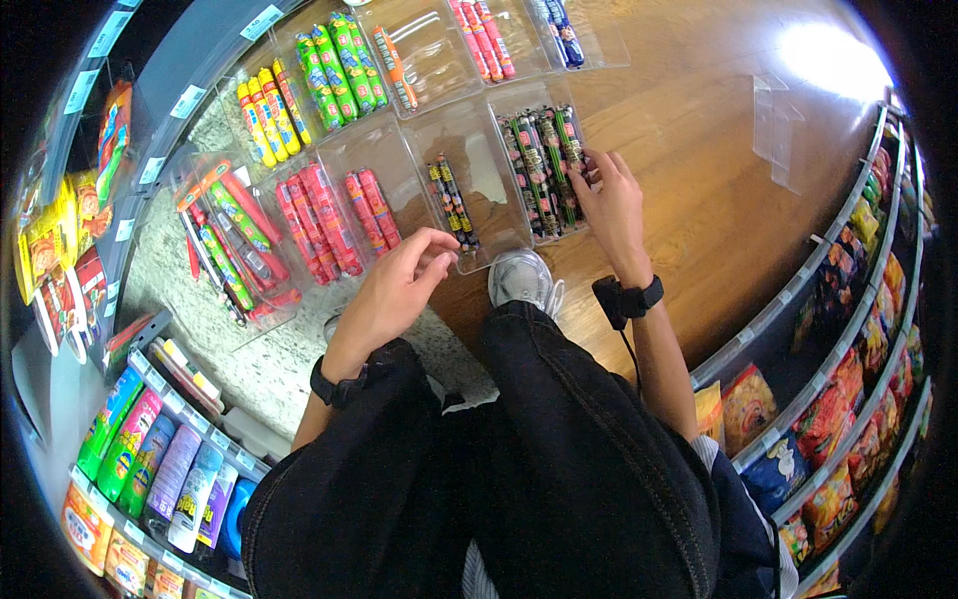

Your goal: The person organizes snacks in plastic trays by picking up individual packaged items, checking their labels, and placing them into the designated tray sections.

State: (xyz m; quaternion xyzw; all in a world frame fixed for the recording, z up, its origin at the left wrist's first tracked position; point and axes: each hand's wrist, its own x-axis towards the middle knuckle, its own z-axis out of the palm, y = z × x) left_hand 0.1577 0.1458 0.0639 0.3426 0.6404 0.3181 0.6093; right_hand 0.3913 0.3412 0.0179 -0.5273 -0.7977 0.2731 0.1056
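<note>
My right hand (610, 198) rests with its fingertips on the right side of a clear plastic tray (497, 123) full of black-wrapped sticks (540, 168); whether it grips one cannot be told. My left hand (408, 281) hovers with bent fingers and nothing visible in them, near the front of a neighbouring clear tray (483, 258). That tray holds a few black and yellow sticks (453, 202). Farther left, pink-wrapped sticks (318, 221) lie in more clear trays. Behind are trays of yellow sticks (273, 116), green sticks (340, 71), one orange stick (395, 67), pink sticks (483, 37) and blue sticks (561, 30).
A clear container of mixed sticks (232, 232) stands at the left. Clear plastic dividers (778, 135) lie on the wood-look floor (696, 150). Shelves with snack bags (831, 397) curve along the right; shelves with tubes and spray cans (150, 449) are at lower left. My shoe (522, 278) is close to the trays.
</note>
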